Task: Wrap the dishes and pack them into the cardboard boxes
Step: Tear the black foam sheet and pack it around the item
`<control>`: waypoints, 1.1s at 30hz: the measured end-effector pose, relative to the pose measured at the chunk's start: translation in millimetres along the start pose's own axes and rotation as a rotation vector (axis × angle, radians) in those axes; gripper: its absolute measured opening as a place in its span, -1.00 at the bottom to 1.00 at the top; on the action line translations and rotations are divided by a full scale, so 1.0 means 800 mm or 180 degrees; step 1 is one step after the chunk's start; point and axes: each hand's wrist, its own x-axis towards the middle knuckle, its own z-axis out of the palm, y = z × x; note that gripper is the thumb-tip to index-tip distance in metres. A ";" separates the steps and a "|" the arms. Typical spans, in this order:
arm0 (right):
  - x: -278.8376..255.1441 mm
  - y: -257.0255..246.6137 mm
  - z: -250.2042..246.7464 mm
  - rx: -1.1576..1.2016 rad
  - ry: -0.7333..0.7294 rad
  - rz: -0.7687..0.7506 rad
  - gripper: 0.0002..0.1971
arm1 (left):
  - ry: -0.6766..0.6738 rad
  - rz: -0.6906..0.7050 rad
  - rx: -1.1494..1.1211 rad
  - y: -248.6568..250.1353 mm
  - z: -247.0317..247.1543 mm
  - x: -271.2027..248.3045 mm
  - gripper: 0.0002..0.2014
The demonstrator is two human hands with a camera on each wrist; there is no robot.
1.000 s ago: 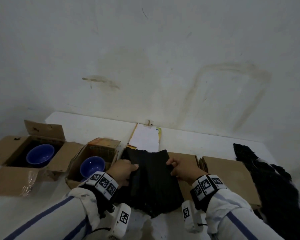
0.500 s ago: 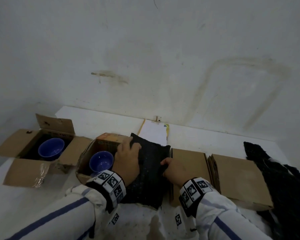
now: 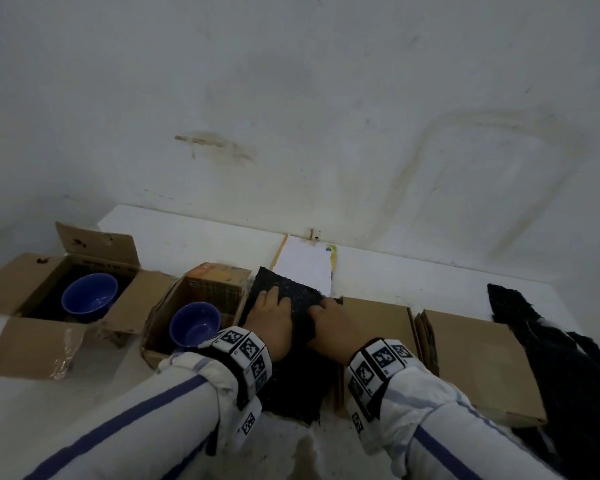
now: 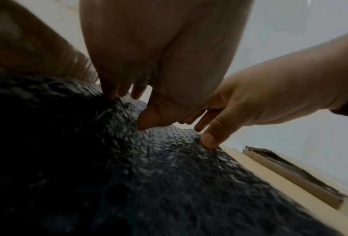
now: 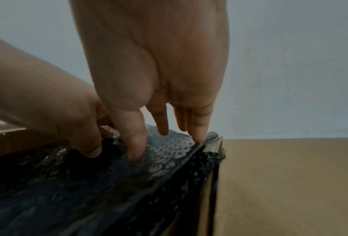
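In the head view, the left hand (image 3: 270, 318) was laid palm down on a black bubble wrap sheet (image 3: 293, 368), its fingers stretched forward and only slightly bent. The right hand (image 3: 334, 323) was set just beside it on the same sheet, its fingers bent down onto the wrap near the sheet's right edge. The sheet was spread over the table (image 3: 194, 237) between an open cardboard box (image 3: 207, 289) and a flat folded box (image 3: 378, 323). A blue bowl (image 3: 194, 323) was seen inside that open box, and a second blue bowl (image 3: 89, 301) inside a larger open box (image 3: 32, 327) further left. Another flat box (image 3: 478, 362) and a dark heap of wrap (image 3: 568, 368) were seen to the right, and a white paper pad (image 3: 305, 268) behind the sheet.

In the left wrist view, the fingertips (image 4: 112, 94) of the left hand were pressed onto the bubbled surface, nothing being gripped. The right hand's thumb (image 4: 209, 140) was pushed into the wrap at the edge next to the cardboard.

In the right wrist view, the right hand's fingers (image 5: 197, 127) were held nearly straight, tips down on the wrap; whether the edge was pinched could not be told. The left hand's fingers (image 5: 88, 142) were pressed into the wrap alongside.
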 end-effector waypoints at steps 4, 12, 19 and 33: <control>0.012 -0.003 0.005 0.0033 -0.0497 0.0078 -0.15 | -0.0142 -0.0251 0.0012 0.003 0.001 0.017 -0.36; 0.032 -0.008 0.001 -0.0440 -0.0771 0.0189 -0.03 | -0.0270 -0.0210 0.0287 -0.005 0.016 0.038 -0.33; 0.048 -0.012 -0.005 -0.0555 -0.1004 0.0035 -0.01 | -0.0545 -0.0394 -0.0103 -0.007 0.013 0.049 -0.30; 0.058 -0.004 -0.011 -0.1111 -0.0947 -0.0512 -0.32 | -0.0680 -0.0509 -0.0213 -0.013 0.021 0.063 -0.21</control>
